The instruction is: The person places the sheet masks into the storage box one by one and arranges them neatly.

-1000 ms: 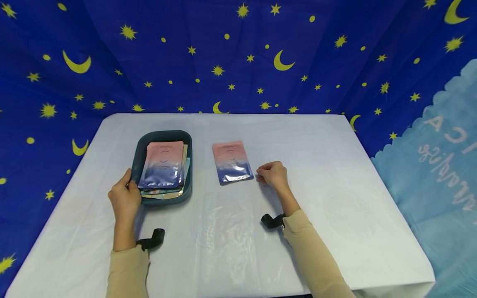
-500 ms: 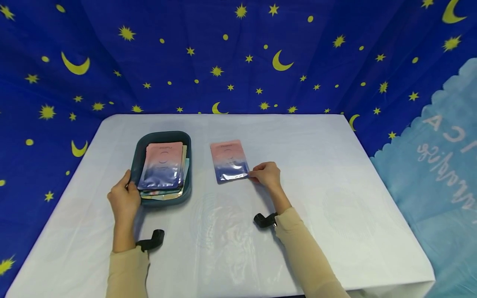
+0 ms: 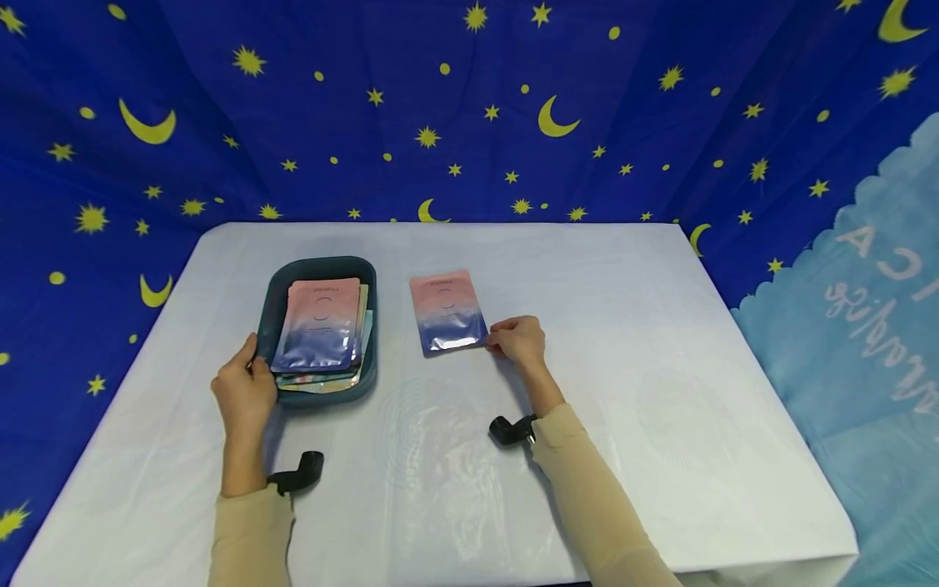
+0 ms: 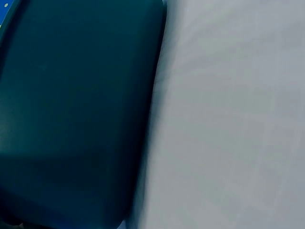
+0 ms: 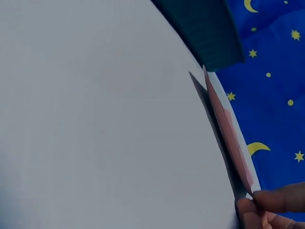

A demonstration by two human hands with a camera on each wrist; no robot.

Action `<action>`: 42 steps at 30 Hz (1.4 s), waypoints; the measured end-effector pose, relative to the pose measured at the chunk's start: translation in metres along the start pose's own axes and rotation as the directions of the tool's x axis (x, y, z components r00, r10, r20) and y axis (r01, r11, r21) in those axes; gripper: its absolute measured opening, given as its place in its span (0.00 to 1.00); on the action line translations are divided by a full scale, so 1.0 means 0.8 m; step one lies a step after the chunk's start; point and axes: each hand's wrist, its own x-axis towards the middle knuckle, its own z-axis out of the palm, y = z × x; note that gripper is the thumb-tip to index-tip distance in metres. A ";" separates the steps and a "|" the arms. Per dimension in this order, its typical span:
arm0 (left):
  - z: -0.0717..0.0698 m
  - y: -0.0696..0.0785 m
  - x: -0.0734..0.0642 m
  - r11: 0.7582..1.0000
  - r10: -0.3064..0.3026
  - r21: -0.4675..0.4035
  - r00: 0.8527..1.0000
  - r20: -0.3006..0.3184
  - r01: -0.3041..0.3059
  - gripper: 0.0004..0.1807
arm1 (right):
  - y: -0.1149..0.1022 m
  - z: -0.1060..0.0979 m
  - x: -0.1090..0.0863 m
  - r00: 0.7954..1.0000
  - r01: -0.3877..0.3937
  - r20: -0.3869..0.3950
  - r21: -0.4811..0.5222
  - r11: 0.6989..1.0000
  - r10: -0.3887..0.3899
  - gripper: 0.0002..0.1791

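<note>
At the left of the head view, my left hand [image 3: 245, 391] grips the near left rim of a dark teal plastic bin [image 3: 326, 399]. The bin's outer wall fills much of the left wrist view. Inside it lies a stack of flat packets, a pink-to-blue sheet mask packet [image 3: 319, 326] on top. To the bin's right, my right hand [image 3: 517, 338] pinches the near right corner of another pink-to-blue sheet mask packet [image 3: 447, 314] between thumb and fingers. Seen edge-on in the right wrist view, this packet [image 5: 228, 129] is tilted up off the table, a dark shadow beside it.
A white cloth covers the table [image 3: 697, 350]. Behind it hangs a blue curtain [image 3: 469, 106] with yellow stars and moons. Light blue fabric [image 3: 866, 367] with lettering hangs at the right. Black camera mounts sit on both wrists.
My right hand has moved left and taken hold of the loose packet's corner. That packet has shifted slightly left and away from me. The left hand and bin stay put.
</note>
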 end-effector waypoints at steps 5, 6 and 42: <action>-0.001 0.000 0.001 1.000 -0.016 -0.004 1.000 0.011 0.016 0.25 | 0.000 0.003 -0.001 0.999 -0.019 0.040 0.133 0.991 0.014 0.12; -0.001 0.000 0.001 1.000 -0.020 -0.005 1.000 0.013 0.020 0.25 | 0.000 0.003 -0.001 0.999 -0.022 0.047 0.151 0.988 0.015 0.12; -0.002 0.001 0.001 0.999 -0.031 -0.011 0.999 0.026 0.031 0.25 | -0.087 -0.018 -0.025 0.991 0.113 0.006 0.522 0.846 -0.136 0.13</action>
